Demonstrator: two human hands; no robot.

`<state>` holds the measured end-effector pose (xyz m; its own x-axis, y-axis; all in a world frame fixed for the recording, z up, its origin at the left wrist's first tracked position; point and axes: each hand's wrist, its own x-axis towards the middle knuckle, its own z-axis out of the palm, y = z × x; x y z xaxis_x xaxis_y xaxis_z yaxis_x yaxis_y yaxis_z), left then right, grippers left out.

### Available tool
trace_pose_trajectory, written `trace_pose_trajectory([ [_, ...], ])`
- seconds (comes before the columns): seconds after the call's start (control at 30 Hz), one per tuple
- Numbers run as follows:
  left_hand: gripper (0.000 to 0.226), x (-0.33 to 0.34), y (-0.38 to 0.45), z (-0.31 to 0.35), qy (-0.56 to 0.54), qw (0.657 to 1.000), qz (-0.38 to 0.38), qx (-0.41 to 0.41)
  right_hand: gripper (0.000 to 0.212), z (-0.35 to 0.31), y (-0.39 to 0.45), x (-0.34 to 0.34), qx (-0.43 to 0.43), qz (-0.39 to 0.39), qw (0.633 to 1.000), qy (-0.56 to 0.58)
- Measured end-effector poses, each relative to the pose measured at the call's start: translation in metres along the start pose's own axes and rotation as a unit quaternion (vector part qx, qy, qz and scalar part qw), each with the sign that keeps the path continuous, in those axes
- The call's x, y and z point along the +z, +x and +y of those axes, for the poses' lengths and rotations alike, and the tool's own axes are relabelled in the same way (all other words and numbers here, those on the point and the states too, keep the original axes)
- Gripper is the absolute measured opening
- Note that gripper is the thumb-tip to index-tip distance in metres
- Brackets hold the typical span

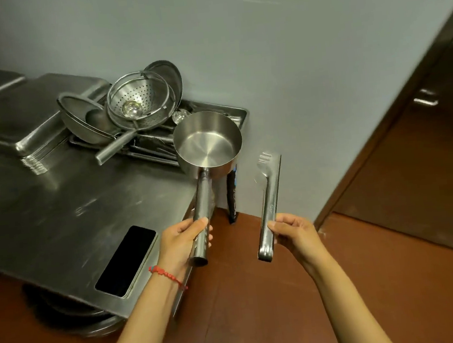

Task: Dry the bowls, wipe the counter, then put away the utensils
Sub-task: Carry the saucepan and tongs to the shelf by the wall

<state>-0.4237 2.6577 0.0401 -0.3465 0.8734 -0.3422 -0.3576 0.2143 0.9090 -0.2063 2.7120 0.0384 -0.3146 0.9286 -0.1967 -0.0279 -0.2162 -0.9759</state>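
We carry the saucepan (pixel 207 142) by its handle in our left hand (pixel 181 243), fingers wrapped round it, over the tabletop's (pixel 56 211) right edge, while right hand (pixel 293 231) fingers pinch the tongs (pixel 269 206) shut, seemingly for stowing.

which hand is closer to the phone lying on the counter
Left. The left hand, gripping the saucepan handle, is just right of the phone at the counter edge. The right hand, holding the tongs, is farther right, over the floor.
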Motion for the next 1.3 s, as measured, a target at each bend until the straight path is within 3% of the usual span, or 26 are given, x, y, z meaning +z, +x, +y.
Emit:
trace_pose_trajectory([
  [0.37,0.005,0.045,0.136,0.022,-0.009,0.999,0.042,-0.008,0.036,-0.017,0.166,-0.023,0.025,-0.053,0.998,-0.027],
  [0.63,0.007,0.065,0.237,0.04,0.009,0.997,0.064,-0.04,0.009,-0.045,0.285,-0.021,0.036,-0.066,0.997,-0.024],
  [0.73,0.012,0.071,0.258,0.039,0.035,0.995,0.078,-0.05,0.022,-0.051,0.317,-0.017,0.049,-0.073,0.996,-0.01],
  [0.97,0.014,0.086,0.291,0.044,0.022,0.994,0.093,-0.058,0.007,-0.063,0.384,0.002,0.095,-0.121,0.988,-0.002],
  [1.07,0.012,0.092,0.302,0.051,-0.018,0.993,0.092,-0.077,0.023,-0.065,0.41,0.008,0.116,-0.145,0.983,-0.011],
  [1.2,0.013,0.094,0.319,0.061,-0.005,0.992,0.09,-0.089,0.01,-0.072,0.444,0.017,0.148,-0.168,0.974,-0.023],
  [1.3,0.014,0.095,0.331,0.064,0.007,0.992,0.085,-0.092,0.017,-0.079,0.466,0.027,0.171,-0.17,0.97,-0.039],
])
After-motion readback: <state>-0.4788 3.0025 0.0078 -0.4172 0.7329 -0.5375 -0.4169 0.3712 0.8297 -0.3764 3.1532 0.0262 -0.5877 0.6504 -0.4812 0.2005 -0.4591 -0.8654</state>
